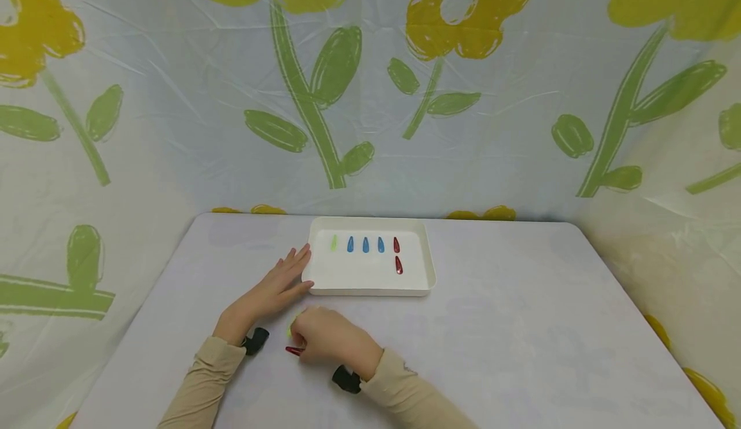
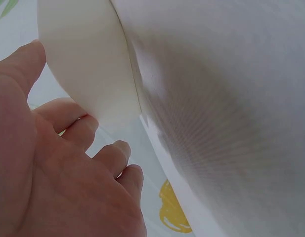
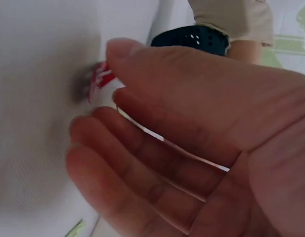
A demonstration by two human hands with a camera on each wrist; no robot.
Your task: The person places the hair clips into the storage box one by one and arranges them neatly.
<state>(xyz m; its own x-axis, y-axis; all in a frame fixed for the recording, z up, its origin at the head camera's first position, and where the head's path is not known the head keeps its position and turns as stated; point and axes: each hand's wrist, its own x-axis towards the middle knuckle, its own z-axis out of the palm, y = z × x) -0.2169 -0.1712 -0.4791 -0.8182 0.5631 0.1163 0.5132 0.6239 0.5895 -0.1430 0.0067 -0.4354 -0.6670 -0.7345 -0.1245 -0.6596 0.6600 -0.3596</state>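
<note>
Red hair clip (image 1: 294, 350) down at the near part of the table (image 1: 509, 332), eight o'clock from the middle of the right hand (image 1: 331, 337): thumb and forefinger seem to pinch it at one end, which would leave the rest poking free. The other fingers curl in. About nine o'clock, something yellow-green (image 1: 290, 331) peeps out, too hidden for me to name. Farther on, towards ten o'clock, the left hand (image 1: 271, 295) has its fingers loose and spread, touching the nine o'clock side of the white tray (image 1: 370, 292), I'd guess to keep it from sliding. That tray sits at one o'clock from the right hand, handily close. Inside, a light-green clip (image 1: 334, 242), three blue clips (image 1: 366, 245) and a red clip (image 1: 396, 245) lie in a row, narrow ends towards twelve, probably so the colours group neatly; a second red clip (image 1: 399, 265) lies at six o'clock from the first. Behind hangs flowered cloth (image 1: 498, 159).
</note>
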